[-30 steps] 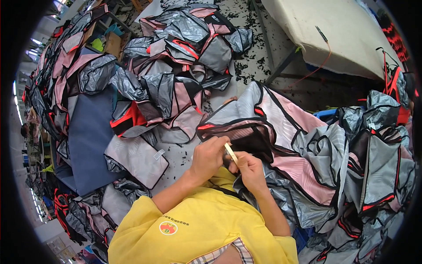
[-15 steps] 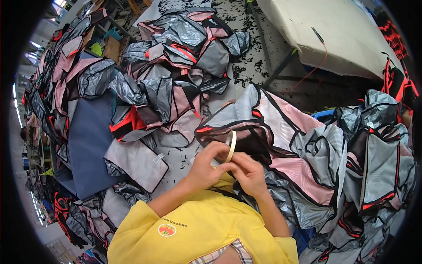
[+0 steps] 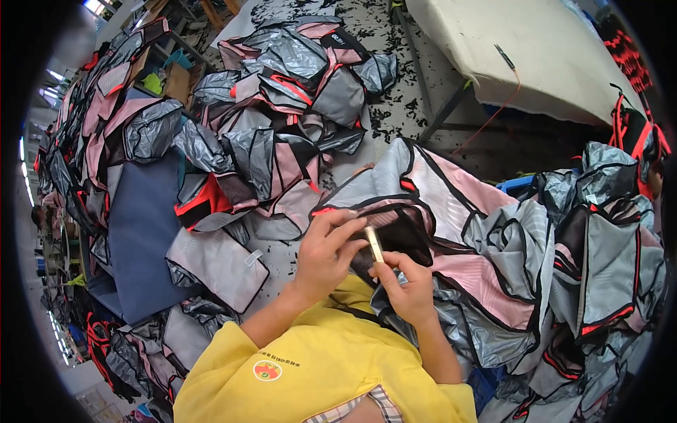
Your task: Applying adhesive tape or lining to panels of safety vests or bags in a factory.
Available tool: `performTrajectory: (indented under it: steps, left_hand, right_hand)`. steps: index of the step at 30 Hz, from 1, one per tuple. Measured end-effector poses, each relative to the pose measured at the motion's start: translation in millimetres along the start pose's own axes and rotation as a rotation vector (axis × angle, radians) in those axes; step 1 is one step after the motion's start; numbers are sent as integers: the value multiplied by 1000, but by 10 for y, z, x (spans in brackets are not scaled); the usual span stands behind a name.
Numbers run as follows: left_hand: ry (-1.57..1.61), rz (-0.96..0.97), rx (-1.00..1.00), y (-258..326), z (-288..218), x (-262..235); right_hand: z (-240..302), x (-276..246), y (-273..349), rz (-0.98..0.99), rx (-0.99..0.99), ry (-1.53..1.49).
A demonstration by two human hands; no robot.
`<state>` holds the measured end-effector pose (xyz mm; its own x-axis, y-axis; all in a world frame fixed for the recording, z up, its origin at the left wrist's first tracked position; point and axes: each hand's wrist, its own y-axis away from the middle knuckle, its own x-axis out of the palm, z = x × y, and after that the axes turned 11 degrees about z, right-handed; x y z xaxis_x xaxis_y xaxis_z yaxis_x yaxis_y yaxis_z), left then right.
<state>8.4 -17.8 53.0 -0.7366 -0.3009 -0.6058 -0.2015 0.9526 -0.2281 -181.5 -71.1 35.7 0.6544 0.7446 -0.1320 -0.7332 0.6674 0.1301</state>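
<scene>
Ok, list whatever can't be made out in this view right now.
In the head view:
Pale band: seen edge-on, lower end covered by the right hand; its full shape doesn't show.
Left hand: whether its fingertips touch the band is unclear.
Blue container: lower part hidden by grey fabric.
Rounded shape, upper left: too blurred to identify.

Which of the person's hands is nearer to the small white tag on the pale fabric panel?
Left. The left hand is across a gap to the right of the white tag; the right hand is farther right and slightly lower in view, gripping a narrow pale item.
</scene>
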Motion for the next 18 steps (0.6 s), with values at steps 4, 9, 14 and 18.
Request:
performTrajectory:
  steps: [4,9,14,18]
  left_hand:
    - [531,134,-180,95,14,6]
    - [485,236,-184,74,98,-33]
    - [380,341,-135,71,196,2]
    - [23,160,93,19,207,37]
  right_hand:
    - [40,-17,-39,-13,-34,87]
    - [50,-29,-110,-37,-325,441]
    - [14,-57,-87,41,-328,415]
    - [198,-52,-86,55,-52,178]
